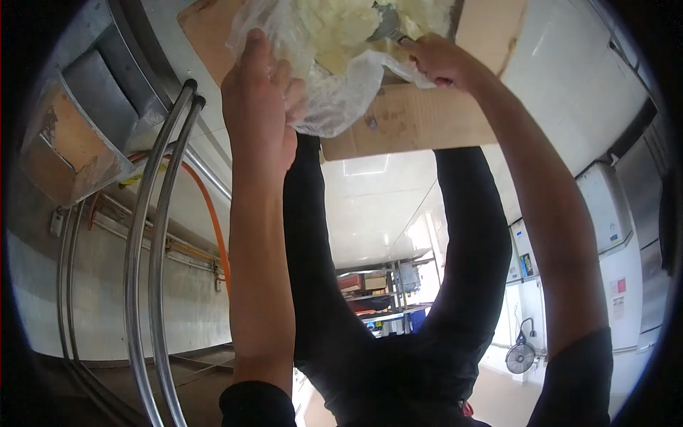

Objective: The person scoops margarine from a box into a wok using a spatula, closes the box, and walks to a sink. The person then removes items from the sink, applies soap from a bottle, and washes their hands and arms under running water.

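At the top of the view, a cardboard box [420, 117] with its flaps folded out holds a pale yellow, lumpy mass that looks like butter or fat [334, 32]. A clear plastic bag [341, 103] lines the box and bunches over its near edge. My left hand [262, 99] is closed on the bag at the left side, its thumb pointing up. In my right hand [445, 62] is a metal scraper [386, 25], its blade against the pale mass. Bag plastic also reaches to just under my right fingers.
Metal rails [146, 242] and an orange hose [213, 213] run along the left, near a worn metal bin [78, 135]. Behind my legs stand loaded shelves [377, 288]. A fan [521, 356] and a white cabinet [605, 206] are on the right.
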